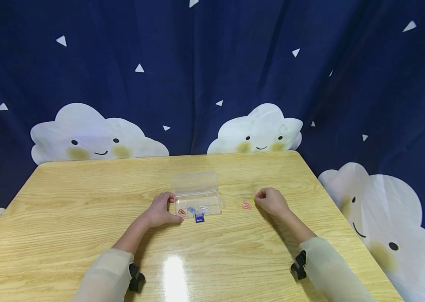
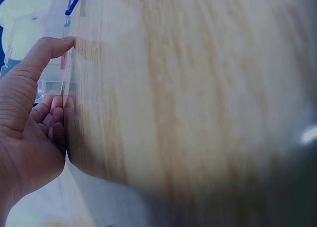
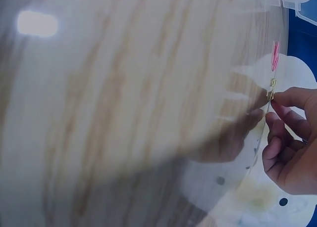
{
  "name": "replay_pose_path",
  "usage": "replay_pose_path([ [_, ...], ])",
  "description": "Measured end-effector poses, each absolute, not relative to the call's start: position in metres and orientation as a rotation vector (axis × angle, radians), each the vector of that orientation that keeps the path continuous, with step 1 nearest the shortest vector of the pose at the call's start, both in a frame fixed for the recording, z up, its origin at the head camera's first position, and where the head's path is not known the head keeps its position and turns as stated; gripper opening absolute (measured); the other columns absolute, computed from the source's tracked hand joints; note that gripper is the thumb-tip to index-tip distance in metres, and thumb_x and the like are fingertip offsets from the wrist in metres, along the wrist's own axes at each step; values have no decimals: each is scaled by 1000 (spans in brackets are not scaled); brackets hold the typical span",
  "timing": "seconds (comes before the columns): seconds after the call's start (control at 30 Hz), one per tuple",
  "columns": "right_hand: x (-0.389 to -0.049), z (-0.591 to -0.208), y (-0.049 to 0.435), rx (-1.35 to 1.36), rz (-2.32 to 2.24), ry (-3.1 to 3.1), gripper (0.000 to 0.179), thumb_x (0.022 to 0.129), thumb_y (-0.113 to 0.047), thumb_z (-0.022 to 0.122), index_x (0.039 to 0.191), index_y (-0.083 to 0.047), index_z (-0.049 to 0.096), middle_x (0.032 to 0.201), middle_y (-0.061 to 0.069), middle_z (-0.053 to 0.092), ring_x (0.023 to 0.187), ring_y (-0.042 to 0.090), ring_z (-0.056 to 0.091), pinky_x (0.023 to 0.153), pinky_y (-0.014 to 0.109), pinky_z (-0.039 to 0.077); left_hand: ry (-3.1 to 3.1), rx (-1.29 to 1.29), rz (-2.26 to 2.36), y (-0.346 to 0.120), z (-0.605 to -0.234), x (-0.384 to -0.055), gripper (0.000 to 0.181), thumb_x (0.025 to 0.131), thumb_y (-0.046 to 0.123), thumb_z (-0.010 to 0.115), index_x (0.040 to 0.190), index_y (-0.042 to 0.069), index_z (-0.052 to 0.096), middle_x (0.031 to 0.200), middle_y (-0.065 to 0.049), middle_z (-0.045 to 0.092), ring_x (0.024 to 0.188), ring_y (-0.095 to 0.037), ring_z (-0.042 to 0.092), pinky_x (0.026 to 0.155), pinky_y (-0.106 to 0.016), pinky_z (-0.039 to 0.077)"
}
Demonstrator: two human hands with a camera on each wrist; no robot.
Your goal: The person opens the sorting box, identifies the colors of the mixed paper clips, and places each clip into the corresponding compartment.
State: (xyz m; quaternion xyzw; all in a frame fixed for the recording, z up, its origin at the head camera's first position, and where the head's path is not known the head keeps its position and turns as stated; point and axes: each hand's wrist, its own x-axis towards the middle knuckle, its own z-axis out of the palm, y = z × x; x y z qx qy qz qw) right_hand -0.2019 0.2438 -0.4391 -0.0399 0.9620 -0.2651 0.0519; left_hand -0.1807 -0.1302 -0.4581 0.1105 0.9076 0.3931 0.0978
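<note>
A clear plastic box (image 1: 214, 204) with dividers lies on the table, its lid (image 1: 195, 183) tipped back and a blue latch (image 1: 199, 218) at the front. Red paper clips (image 1: 182, 212), blue paper clips (image 1: 191, 209) and white paper clips (image 1: 204, 207) lie in separate compartments. My left hand (image 1: 159, 211) holds the box's left end, thumb at the front corner and fingers at the back. To the right of the box, my right hand (image 1: 274, 202) pinches a yellow paper clip (image 3: 270, 95) at the tabletop. Pink paper clips (image 1: 247, 205) lie just left of those fingertips.
The wooden table (image 1: 84, 201) ends at the back against a dark blue curtain (image 1: 197, 63) with cloud prints. Glare (image 1: 174, 277) shows on the tabletop near the front. Each sleeve has a black wrist camera (image 1: 298, 265) by it.
</note>
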Motion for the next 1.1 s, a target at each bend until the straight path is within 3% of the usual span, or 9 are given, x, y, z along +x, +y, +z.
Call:
replay_pose_path([
  [0.2, -200, -434, 244, -172, -816, 2936, 16, 87, -22, 61, 83, -7, 67, 74, 4, 62, 63, 15, 51, 59, 28, 41, 2678, 337, 1164, -131, -457, -181, 71, 62, 28, 83, 116, 0, 46, 109, -11, 48, 101, -26, 41, 87, -36, 38],
  [0.47, -205, -435, 239, -130, -663, 2966, 13, 86, -20, 63, 86, -8, 68, 80, 4, 65, 69, 15, 56, 64, 32, 46, 2689, 336, 1144, -131, -455, -181, 68, 61, 28, 83, 113, 2, 46, 107, -9, 48, 98, -24, 40, 84, -34, 36],
  [0.77, -203, -433, 233, -239, -358, 3066, 13, 85, -18, 59, 79, -11, 67, 76, 2, 61, 57, 13, 49, 50, 28, 39, 2683, 324, 1144, -131, -457, -181, 69, 61, 28, 83, 113, 2, 46, 106, -10, 48, 96, -23, 40, 82, -33, 36],
  [1.1, -205, -435, 241, -126, -691, 2981, 19, 87, -18, 56, 91, -6, 70, 83, 6, 67, 65, 15, 53, 61, 29, 43, 2679, 318, 1153, -131, -457, -181, 67, 61, 28, 84, 111, 3, 47, 105, -9, 47, 96, -23, 39, 82, -33, 36],
])
